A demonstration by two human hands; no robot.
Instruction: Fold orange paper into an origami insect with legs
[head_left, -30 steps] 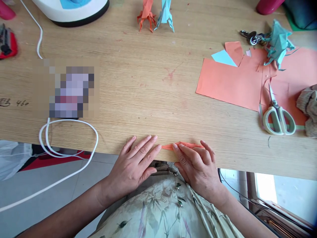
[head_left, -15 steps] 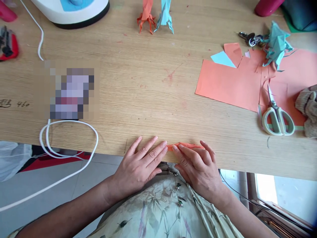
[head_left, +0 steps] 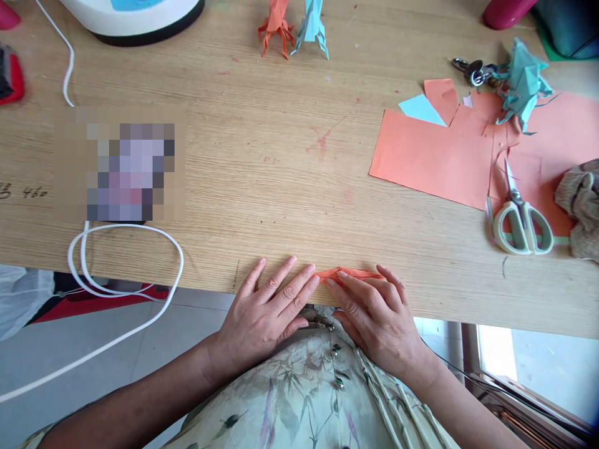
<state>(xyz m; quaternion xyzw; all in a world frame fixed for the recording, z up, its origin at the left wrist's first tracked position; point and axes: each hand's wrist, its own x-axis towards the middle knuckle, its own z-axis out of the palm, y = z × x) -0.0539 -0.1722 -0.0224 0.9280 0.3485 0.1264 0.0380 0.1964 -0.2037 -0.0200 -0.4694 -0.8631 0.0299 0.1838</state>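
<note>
A narrow folded strip of orange paper lies at the near edge of the wooden table. My right hand lies flat over it, fingers stretched out and pressing it down. My left hand rests flat on the table edge just left of it, fingers apart, its fingertips touching the strip's left tip.
Orange paper sheets with scraps, green-handled scissors, a teal paper figure, keys and a cloth sit right. Two small folded figures, orange and teal, stand at the back. A white cable loops left.
My left hand slid right along the table edge until its fingertips met the strip's left tip. My right hand stayed pressed on the paper.
</note>
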